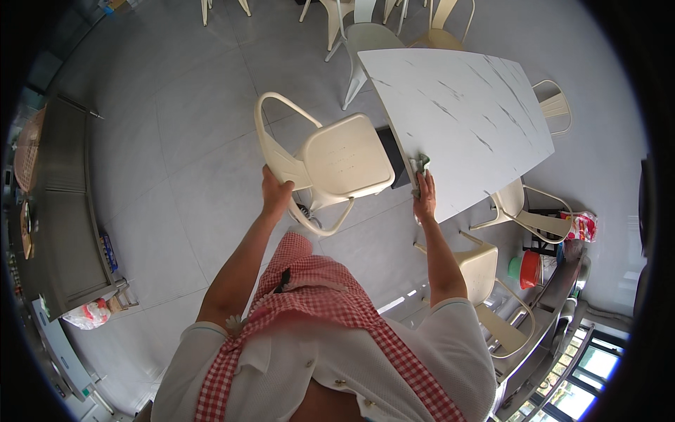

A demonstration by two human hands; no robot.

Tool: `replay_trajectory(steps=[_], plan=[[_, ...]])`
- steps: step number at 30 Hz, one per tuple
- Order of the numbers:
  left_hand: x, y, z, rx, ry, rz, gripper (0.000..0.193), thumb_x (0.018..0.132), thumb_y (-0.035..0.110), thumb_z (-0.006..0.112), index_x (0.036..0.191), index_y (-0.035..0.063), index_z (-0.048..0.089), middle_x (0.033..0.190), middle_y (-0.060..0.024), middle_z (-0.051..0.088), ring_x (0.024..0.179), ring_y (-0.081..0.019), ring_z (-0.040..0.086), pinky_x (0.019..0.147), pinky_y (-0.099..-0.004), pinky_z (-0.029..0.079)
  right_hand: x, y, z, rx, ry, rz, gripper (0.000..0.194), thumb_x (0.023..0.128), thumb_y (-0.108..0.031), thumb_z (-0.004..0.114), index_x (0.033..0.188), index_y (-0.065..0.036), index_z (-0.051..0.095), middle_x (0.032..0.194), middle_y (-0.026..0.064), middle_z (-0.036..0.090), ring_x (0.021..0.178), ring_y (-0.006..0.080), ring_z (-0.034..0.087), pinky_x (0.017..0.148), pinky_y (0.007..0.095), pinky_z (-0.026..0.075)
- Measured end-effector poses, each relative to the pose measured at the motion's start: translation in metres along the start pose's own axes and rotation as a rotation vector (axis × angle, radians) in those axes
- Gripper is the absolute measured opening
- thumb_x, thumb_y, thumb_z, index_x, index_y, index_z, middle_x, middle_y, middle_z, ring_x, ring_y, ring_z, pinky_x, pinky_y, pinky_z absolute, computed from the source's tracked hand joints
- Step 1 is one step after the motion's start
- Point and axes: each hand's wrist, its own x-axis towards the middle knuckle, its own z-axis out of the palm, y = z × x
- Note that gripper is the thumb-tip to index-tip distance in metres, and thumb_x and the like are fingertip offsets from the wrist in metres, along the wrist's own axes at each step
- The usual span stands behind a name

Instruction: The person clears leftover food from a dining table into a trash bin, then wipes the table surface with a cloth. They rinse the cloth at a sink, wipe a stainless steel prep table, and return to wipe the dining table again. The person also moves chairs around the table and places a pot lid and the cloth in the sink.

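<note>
My left hand [277, 194] grips the curved back frame of a cream metal chair [348, 155]. The chair's seat faces up, its front edge near the side of a table, its back towards the left. On the edge of the white marble-patterned table [459, 116], my right hand [425, 198] presses a crumpled green and white cloth [421, 164]. Part of the cloth hangs over the table's edge. A dark table base [393, 158] shows between the chair seat and the tabletop. One of my feet is partly hidden beneath the chair's frame.
Other cream chairs [477, 274] stand to the right, with a pale grey chair [369, 39] at the table's far left corner. A red basin [530, 270] sits near a metal counter [548, 327] at the right. Along the left runs a stainless steel counter [68, 221].
</note>
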Motion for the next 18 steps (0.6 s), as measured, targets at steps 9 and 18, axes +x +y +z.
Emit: replay_trajectory(steps=[9, 18], plan=[[0.014, 0.005, -0.02, -0.058, -0.651, -0.016, 0.053, 0.075, 0.025, 0.058, 0.114, -0.0023, 0.034, 0.11, -0.016, 0.045, 0.088, -0.0232, 0.054, 0.068, -0.0291, 0.045, 0.011, -0.023, 0.031, -0.025, 0.231, 0.291, 0.054, 0.067, -0.001, 0.052, 0.118, -0.013, 0.039, 0.127, 0.0135, 0.03, 0.116, 0.0332, 0.028, 0.095, 0.0376, 0.026], [0.153, -0.011, -0.147, -0.079, -0.37, -0.326, 0.028, 0.079, 0.018, 0.053, 0.103, 0.0033, 0.049, 0.092, -0.0071, 0.054, 0.074, -0.0138, 0.056, 0.064, -0.0252, 0.044, 0.149, -0.059, 0.059, -0.197, 0.365, 0.729, 0.051, 0.075, -0.028, 0.047, 0.119, -0.006, 0.036, 0.128, 0.017, 0.027, 0.117, 0.0332, 0.024, 0.097, 0.0381, 0.022]])
